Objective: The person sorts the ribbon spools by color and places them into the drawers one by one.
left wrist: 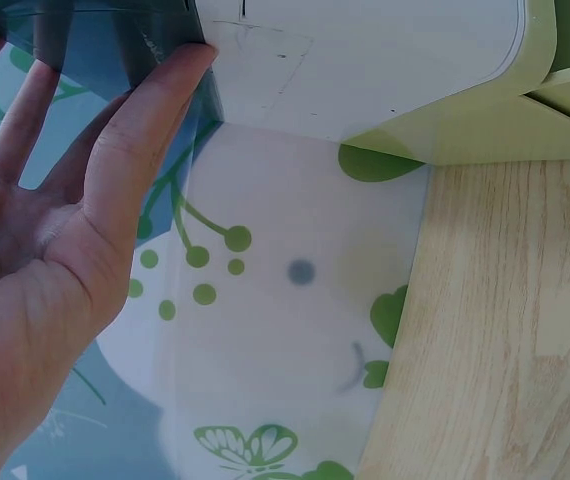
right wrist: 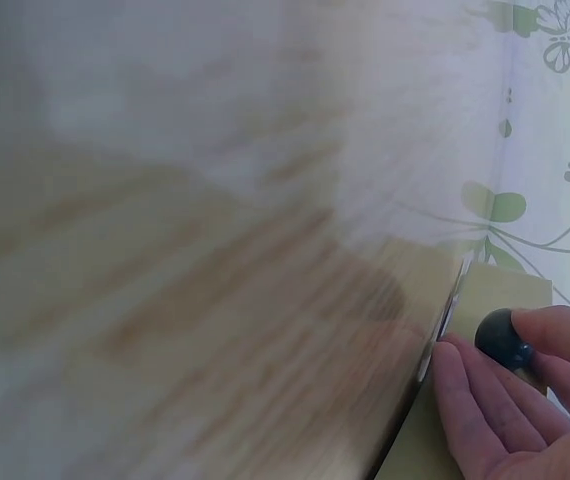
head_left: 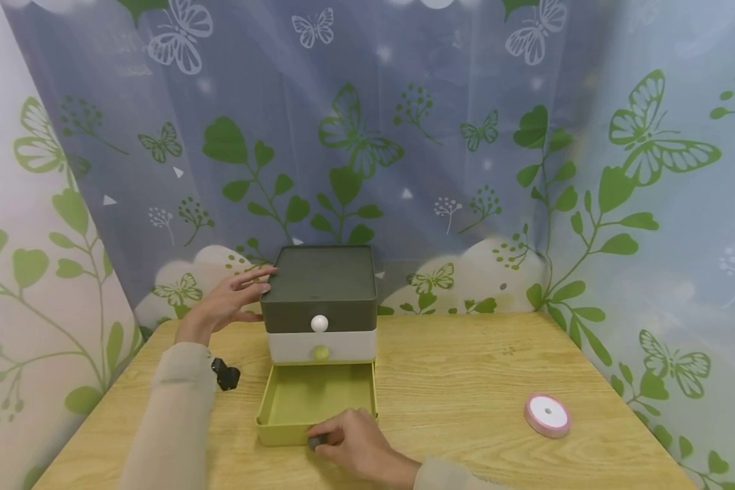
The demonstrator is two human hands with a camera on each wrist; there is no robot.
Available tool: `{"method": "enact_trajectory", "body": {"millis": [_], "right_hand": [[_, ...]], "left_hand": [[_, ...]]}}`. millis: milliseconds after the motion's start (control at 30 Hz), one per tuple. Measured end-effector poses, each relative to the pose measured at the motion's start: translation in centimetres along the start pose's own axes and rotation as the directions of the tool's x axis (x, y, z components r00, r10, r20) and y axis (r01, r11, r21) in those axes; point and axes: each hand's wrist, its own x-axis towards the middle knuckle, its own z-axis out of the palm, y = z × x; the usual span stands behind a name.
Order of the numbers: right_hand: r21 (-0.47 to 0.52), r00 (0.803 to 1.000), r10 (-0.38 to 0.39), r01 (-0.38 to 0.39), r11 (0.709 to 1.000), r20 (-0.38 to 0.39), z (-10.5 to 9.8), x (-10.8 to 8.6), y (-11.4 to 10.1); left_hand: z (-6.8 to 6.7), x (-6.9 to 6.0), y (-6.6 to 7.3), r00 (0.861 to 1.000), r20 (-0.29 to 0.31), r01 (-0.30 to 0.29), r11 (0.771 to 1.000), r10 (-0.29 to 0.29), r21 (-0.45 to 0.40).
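Note:
A small three-tier drawer box (head_left: pixel 318 272) stands on the table, with a dark green top tier, a white middle tier and a yellow-green bottom drawer (head_left: pixel 282 435). That bottom drawer is pulled out toward me, and nothing shows inside it. With thumb and fingers, my right hand (head_left: pixel 361 446) pinches the dark round knob (right wrist: pixel 503 338) on its front. My left hand (head_left: pixel 223 309) touches the left side of the top tier, its fingers extended; in the left wrist view its fingertips meet the dark wall. The white knob (head_left: pixel 320 323) and the yellow-green knob (head_left: pixel 321 352) above are untouched.
A small black object (head_left: pixel 225 374) lies on the table beside my left forearm. On the right is a pink-edged round spool (head_left: pixel 548 415) with a white face. A butterfly-and-leaf printed curtain (head_left: pixel 404 170) encloses the wooden table (head_left: pixel 453 381) at the back and sides.

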Motion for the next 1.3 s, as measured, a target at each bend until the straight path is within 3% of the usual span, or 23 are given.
{"method": "enact_trajectory", "body": {"millis": [833, 1100, 1300], "right_hand": [[-0.114, 0.993, -0.108, 0.113, 0.987, 0.045, -1.4, -0.9, -0.6], [-0.158, 0.994, -0.101, 0.105, 0.982, 0.033, -3.7, -1.6, -1.8], [-0.168, 0.995, -0.094, 0.097, 0.981, 0.026, -7.5, -1.9, -2.5]], "left_hand": [[0.4, 0.2, 0.4, 1.000, 0.001, 0.008, 1.000, -0.008, -0.012], [0.1, 0.2, 0.0, 1.000, 0.010, -0.010, 1.000, 0.010, 0.006], [-0.2, 0.3, -0.2, 1.000, 0.019, -0.025, 1.000, 0.025, 0.007]]}}
